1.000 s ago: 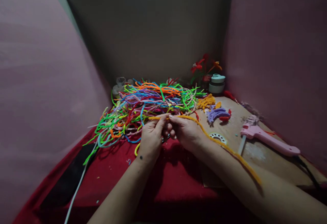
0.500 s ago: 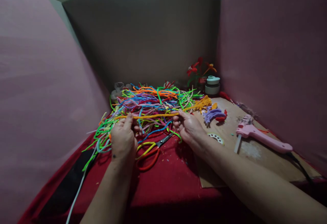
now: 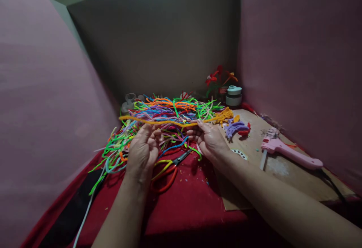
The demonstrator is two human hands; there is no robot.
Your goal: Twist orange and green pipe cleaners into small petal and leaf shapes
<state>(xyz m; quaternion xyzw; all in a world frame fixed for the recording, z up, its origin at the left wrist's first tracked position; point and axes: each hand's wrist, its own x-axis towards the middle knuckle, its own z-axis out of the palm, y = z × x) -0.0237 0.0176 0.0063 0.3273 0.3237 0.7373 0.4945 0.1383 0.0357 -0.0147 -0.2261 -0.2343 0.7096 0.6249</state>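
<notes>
An orange-yellow pipe cleaner [image 3: 171, 123] stretches nearly level across the front of a heap of coloured pipe cleaners [image 3: 166, 108]. My right hand [image 3: 210, 140] pinches its right part between thumb and fingers. With fingers curled, my left hand [image 3: 143, 150] holds it nearer the middle, and the free left end sticks out past this hand. Exactly how the left fingertips grip is partly hidden. Below, between my hands, scissors [image 3: 166, 168] with one yellow and one red handle lie on the red cloth [image 3: 181, 210], their blades pointing up and right.
At right, a pink glue gun [image 3: 294, 155] rests on a brown board [image 3: 243, 187], with purple [image 3: 236, 127] and orange [image 3: 224, 115] pipe-cleaner pieces at its far left. Behind stand a pale-green-lidded container [image 3: 234, 95] and red pipe-cleaner flowers [image 3: 213, 78]. A white cable [image 3: 85, 217] runs down the left.
My left hand has moved right along the pipe cleaner and turned slightly. More of the strand's left end now shows, raised and slightly bent. My right hand stays about where it was.
</notes>
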